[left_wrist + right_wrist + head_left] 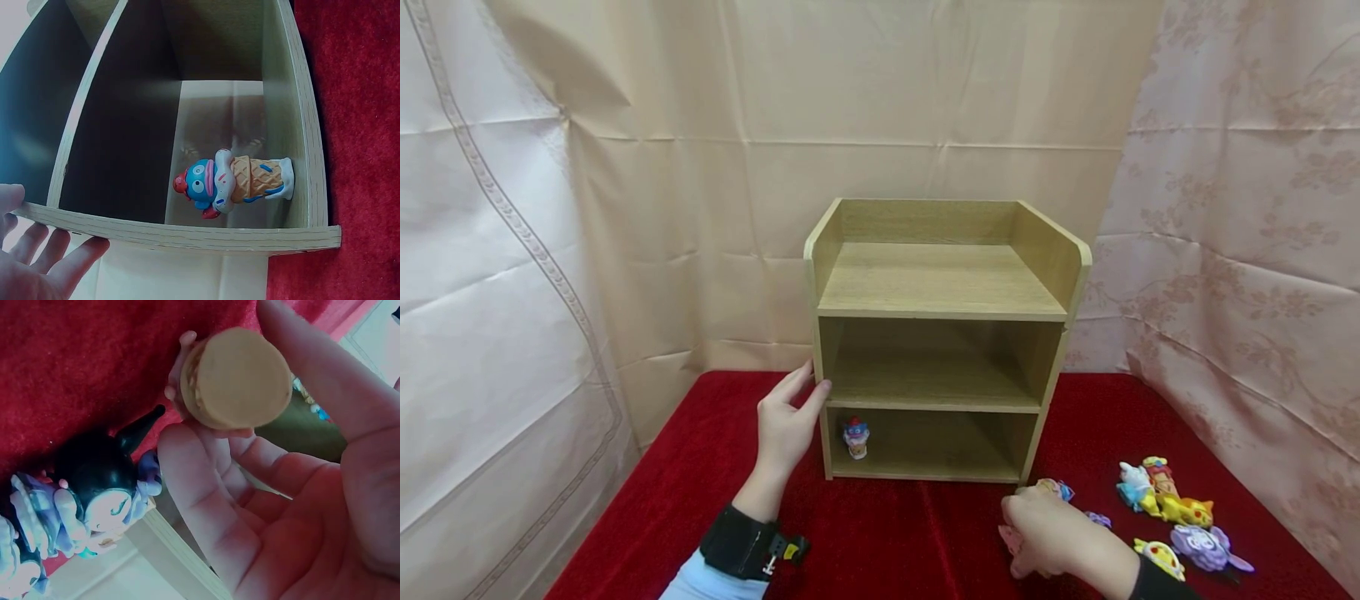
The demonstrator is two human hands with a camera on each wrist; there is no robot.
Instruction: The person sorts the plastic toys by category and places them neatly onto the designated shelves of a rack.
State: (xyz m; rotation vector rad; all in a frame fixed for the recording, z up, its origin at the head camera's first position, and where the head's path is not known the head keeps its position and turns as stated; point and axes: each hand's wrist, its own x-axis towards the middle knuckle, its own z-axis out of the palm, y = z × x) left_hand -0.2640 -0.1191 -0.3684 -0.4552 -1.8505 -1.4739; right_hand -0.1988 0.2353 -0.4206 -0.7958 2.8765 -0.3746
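My left hand [786, 425] rests against the left side panel of a small wooden shelf [940, 279], its fingers fairly straight and touching the panel's edge. On the lowest level, near that side, stands an ice-cream-cone figurine [256, 178] with a blue face and red cap. Over the cloth in front of the shelf's right corner, my right hand [1052, 529] holds a small pink figurine [1011, 540]. Its round tan base [237, 378] faces the right wrist camera between thumb and fingers; most of the figurine is hidden. A black-hooded figurine [97, 475] lies beside the hand.
Several toy figurines lie on the red cloth [865, 533] at the right, among them a yellow one [1186, 510], a purple one [1202, 546] and a white-and-blue one [1135, 485]. Another small figurine [1062, 490] lies just beyond my right hand. Curtains hang behind and at both sides.
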